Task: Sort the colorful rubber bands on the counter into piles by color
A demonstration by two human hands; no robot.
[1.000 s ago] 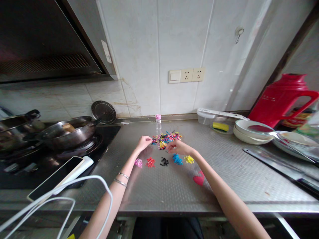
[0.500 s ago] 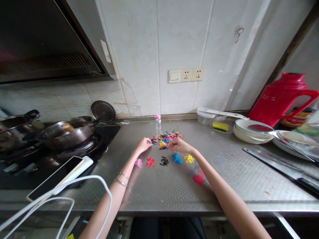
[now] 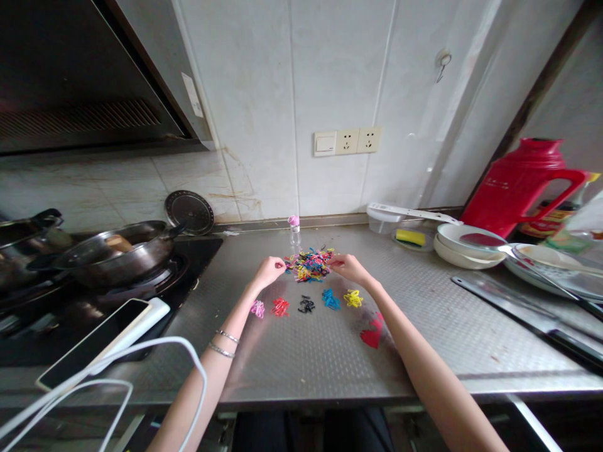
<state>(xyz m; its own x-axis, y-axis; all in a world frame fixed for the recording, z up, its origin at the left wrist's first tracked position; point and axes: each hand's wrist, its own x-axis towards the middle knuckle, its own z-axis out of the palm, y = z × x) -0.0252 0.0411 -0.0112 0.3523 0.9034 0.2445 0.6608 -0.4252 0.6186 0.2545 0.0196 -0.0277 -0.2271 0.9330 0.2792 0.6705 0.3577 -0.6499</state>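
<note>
A mixed pile of small coloured rubber bands (image 3: pixel 309 265) lies on the steel counter between my hands. My left hand (image 3: pixel 270 272) is at the pile's left edge, thumb and fingertips pinched together. On the opposite side my right hand (image 3: pixel 349 267) pinches at the right edge. What either pinch holds is too small to make out. In front of the pile, single-colour heaps form a row: pink bands (image 3: pixel 257 309), partly behind my left forearm, then red bands (image 3: pixel 281 307), black bands (image 3: pixel 306 305), blue bands (image 3: pixel 331 299) and yellow bands (image 3: pixel 353 298).
A small clear bottle with pink cap (image 3: pixel 294 230) stands behind the pile. A clear bag with red hearts (image 3: pixel 372 334) lies beside my right forearm. Pans (image 3: pixel 120 254) and a phone (image 3: pixel 94 344) are left; bowls (image 3: pixel 466 248), a knife (image 3: pixel 509 309) and a red thermos (image 3: pixel 522 185) right.
My right hand has shifted from the pile's front right part outward to its right edge. My left hand stays at the left edge. The whole view has moved slightly.
</note>
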